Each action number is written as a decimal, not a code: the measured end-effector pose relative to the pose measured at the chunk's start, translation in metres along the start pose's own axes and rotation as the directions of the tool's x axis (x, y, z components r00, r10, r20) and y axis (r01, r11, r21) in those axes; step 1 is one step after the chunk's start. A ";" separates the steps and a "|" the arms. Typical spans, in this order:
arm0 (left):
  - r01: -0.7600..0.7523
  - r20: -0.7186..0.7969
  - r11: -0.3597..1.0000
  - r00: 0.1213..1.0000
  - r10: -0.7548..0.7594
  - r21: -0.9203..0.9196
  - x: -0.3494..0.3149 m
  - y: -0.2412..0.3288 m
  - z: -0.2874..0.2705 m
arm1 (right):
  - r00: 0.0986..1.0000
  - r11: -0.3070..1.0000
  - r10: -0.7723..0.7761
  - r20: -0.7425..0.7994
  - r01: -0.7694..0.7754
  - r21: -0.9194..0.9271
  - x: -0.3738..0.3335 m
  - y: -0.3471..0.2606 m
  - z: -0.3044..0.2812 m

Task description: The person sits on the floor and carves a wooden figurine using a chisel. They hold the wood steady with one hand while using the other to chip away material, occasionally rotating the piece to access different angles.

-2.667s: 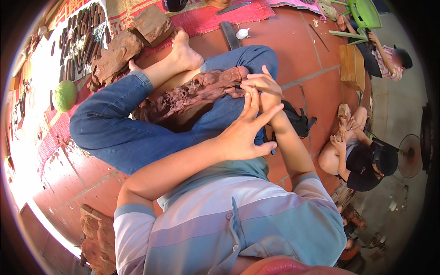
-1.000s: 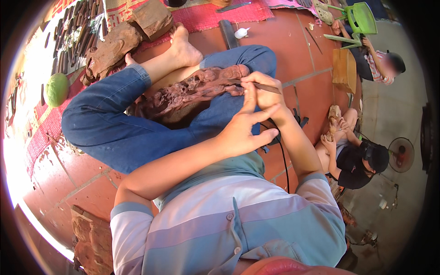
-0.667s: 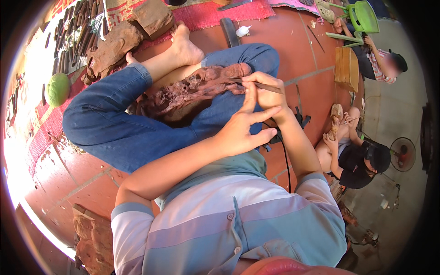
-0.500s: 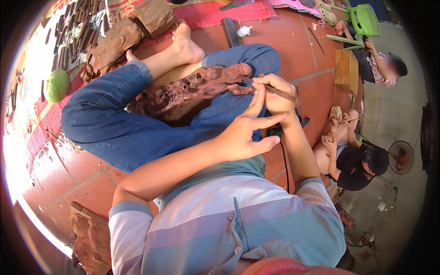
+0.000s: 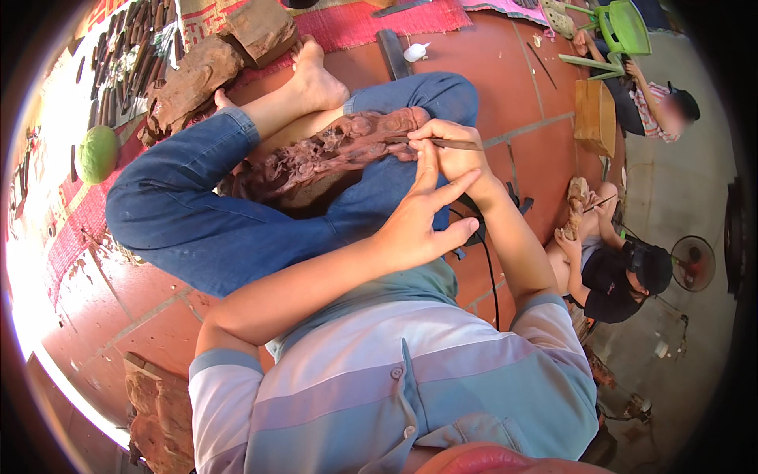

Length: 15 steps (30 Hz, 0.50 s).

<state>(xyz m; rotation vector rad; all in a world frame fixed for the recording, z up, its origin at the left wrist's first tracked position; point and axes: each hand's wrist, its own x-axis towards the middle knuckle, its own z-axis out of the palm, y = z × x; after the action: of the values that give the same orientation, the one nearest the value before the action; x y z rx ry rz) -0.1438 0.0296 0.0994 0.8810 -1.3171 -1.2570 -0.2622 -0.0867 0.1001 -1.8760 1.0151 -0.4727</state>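
A reddish-brown wood carving [image 5: 332, 150], densely cut with figures and knots, lies across my lap. My right hand [image 5: 455, 164] is closed around a slim carving chisel [image 5: 458, 144], whose thin blade reaches left onto the right end of the carving. My left hand [image 5: 418, 217] has its fingers stretched out and spread. Its index fingertip rests against the right hand just below the chisel; whether it touches the tool itself, I cannot tell.
Several carving tools [image 5: 130, 59] lie at the upper left, near raw wood blocks [image 5: 260, 31] and a green round fruit [image 5: 97, 155]. A wooden block [image 5: 594, 118], a black cable [image 5: 493, 276], a fan [image 5: 692, 262] and two people are on the right.
My right hand has shifted left with the chisel, whose handle now lies more level. The left hand's index finger has followed slightly left. The carving stays in place.
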 end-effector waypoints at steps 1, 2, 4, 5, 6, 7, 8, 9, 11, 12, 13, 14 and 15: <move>0.006 0.074 1.000 0.997 -0.006 -0.003 0.003 -0.005 0.000 | 0.998 0.998 -0.045 -0.043 0.043 -0.046 -0.001 0.003 -0.003; -0.027 0.079 1.000 0.997 0.027 0.003 0.006 -0.001 0.002 | 0.993 0.993 -0.086 -0.078 0.079 -0.087 -0.003 0.004 -0.006; -0.013 0.104 1.000 0.994 0.012 0.007 0.010 0.009 0.003 | 0.988 0.992 -0.102 -0.115 0.092 -0.088 -0.009 0.001 -0.010; -0.035 0.113 0.999 0.993 0.034 0.006 0.008 0.008 0.002 | 0.983 0.982 -0.135 -0.127 0.116 -0.147 -0.012 -0.001 -0.012; -0.057 0.122 0.998 0.991 0.056 0.004 0.004 0.006 -0.002 | 0.976 0.969 -0.169 -0.138 0.138 -0.206 -0.013 -0.003 -0.013; -0.078 0.131 0.997 0.988 0.077 0.003 0.001 0.005 -0.004 | 0.969 0.960 -0.205 -0.141 0.171 -0.222 -0.010 -0.006 -0.011; -0.041 0.103 0.999 0.994 0.041 -0.005 -0.001 0.005 -0.003 | 0.979 0.970 -0.162 -0.121 0.135 -0.202 -0.008 -0.009 -0.007; -0.003 0.076 1.000 0.997 0.004 -0.014 -0.003 0.005 -0.003 | 0.993 0.990 -0.105 -0.061 0.099 -0.096 -0.006 -0.008 -0.003; 0.005 0.051 1.000 0.999 -0.005 -0.011 0.001 0.002 -0.004 | 1.000 0.997 -0.006 0.029 0.003 0.072 0.000 0.001 -0.002; -0.003 0.077 1.000 0.997 0.002 0.022 0.004 0.004 -0.002 | 0.996 0.995 -0.091 0.006 0.092 -0.031 0.002 0.003 -0.006; -0.003 0.100 1.000 0.995 0.003 -0.001 0.007 0.006 -0.001 | 0.995 0.992 -0.104 -0.009 0.103 -0.071 0.000 0.001 -0.013; 0.000 0.122 1.000 0.992 0.004 -0.030 0.011 0.011 0.000 | 0.993 0.988 -0.112 -0.022 0.109 -0.114 -0.003 -0.005 -0.018; -0.015 0.133 1.000 0.991 0.017 -0.019 0.008 0.010 0.000 | 0.990 0.983 -0.136 -0.043 0.130 -0.132 -0.006 -0.004 -0.016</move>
<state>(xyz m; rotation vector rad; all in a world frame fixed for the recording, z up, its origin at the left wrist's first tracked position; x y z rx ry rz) -0.1433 0.0231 0.1104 0.7837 -1.4124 -1.3320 -0.2746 -0.0892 0.1118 -2.0656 0.9781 -0.5481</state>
